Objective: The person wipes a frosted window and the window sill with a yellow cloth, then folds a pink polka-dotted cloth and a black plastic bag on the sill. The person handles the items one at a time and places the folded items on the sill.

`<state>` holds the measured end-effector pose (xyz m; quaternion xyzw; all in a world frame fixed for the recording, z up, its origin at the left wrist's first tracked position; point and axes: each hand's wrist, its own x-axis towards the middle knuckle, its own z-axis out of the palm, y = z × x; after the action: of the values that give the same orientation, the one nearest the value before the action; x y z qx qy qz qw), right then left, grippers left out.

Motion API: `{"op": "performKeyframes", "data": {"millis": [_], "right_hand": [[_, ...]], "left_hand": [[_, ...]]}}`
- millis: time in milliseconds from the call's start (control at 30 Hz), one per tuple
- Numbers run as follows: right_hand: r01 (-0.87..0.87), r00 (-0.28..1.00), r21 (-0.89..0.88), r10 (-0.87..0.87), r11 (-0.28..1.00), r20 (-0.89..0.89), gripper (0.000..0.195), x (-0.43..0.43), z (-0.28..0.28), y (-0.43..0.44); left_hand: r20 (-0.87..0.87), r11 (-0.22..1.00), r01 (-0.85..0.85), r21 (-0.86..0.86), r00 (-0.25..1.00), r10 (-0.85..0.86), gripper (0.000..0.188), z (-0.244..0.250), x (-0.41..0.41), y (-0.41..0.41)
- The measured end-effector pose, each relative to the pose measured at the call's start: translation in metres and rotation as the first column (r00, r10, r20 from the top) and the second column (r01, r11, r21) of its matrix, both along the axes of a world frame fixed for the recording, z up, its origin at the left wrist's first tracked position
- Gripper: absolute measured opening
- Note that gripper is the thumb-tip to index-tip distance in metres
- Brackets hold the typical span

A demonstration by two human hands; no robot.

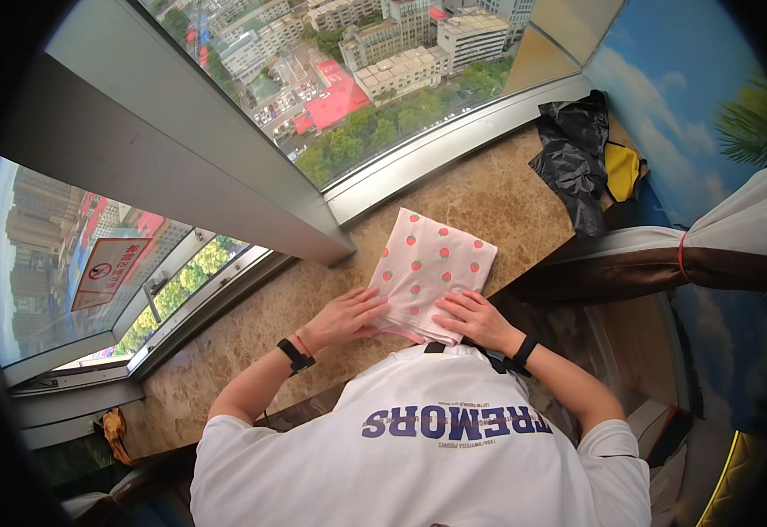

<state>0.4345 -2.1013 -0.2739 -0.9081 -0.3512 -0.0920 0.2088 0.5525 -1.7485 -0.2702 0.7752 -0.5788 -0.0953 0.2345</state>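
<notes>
A pale pink cloth with a strawberry print (429, 257) lies folded on the brown marble windowsill (482, 184). Flat on its lower left edge rests my left hand (350, 315), fingers extended. My right hand (479, 318) lies palm down on the cloth's lower right part, its fingers slightly bent. Between the hands, near my waist, the cloth's near edge is layered and wrinkled, with a brighter pink trim (404, 334) showing. Neither hand visibly pinches the fabric. The palms are hidden from view.
A crumpled black plastic bag (574, 165) and a yellow item (622, 171) lie at the sill's right end. Beside them hangs a tied curtain (719, 244). A metal window post (225, 158) rises at left, near an open window pane (60, 270). A brown object (115, 435) sits at the sill's left end.
</notes>
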Motion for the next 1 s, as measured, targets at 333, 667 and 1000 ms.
{"op": "performKeyframes", "data": {"millis": [333,667,1000], "right_hand": [[0.426,0.843,0.519,-0.117,0.741,-0.524,0.034,0.04,0.067,-0.018],[0.742,0.645,0.558,-0.165,0.372,-0.746,0.031,0.137,0.037,-0.085],[0.76,0.585,0.197,-0.518,0.62,-0.625,0.019,0.124,-0.001,-0.103]], "left_hand": [[-0.36,0.9,-0.374,-0.223,0.89,0.281,0.03,0.06,0.024,-0.054],[-0.594,0.52,-0.827,-0.216,0.534,0.602,0.025,0.068,0.091,-0.131],[-0.564,0.512,-0.859,-0.008,0.427,0.707,0.022,-0.019,0.046,-0.114]]}}
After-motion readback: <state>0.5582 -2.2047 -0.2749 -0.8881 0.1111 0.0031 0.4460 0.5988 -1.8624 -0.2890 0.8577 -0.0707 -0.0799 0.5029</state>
